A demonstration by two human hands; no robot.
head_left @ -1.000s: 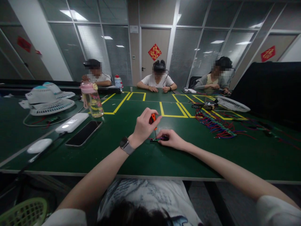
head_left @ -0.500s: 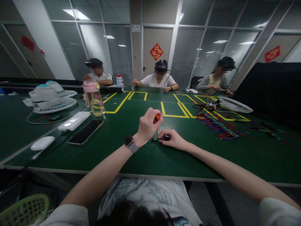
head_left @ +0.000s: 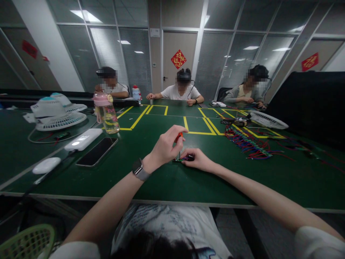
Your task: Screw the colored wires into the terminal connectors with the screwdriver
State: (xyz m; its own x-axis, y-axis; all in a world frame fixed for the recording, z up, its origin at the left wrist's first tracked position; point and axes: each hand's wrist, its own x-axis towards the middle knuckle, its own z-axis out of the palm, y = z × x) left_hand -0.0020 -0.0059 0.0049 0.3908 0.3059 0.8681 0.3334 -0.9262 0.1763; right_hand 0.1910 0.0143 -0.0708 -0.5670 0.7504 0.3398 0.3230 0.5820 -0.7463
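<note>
My left hand [head_left: 167,145] is closed around the orange handle of a screwdriver [head_left: 179,136], its forefinger stretched over the top. The thin shaft points down at a small green circuit board [head_left: 176,160] on the table. From the right, my right hand [head_left: 198,158] pinches the board's edge between thumb and fingers, near a dark part. The fingers hide much of the board, and I cannot make out exactly where the screwdriver tip rests.
To the left are a phone [head_left: 97,151], a white power bank [head_left: 83,139], a bottle [head_left: 106,113] and fans [head_left: 59,115]. Wired circuit boards [head_left: 246,142] lie in a row on the right. Three people sit across the green table [head_left: 151,183].
My left wrist has turned and dropped slightly leftward, and the fingers have loosened and straightened around the screwdriver handle. My right hand keeps its grip on the board.
</note>
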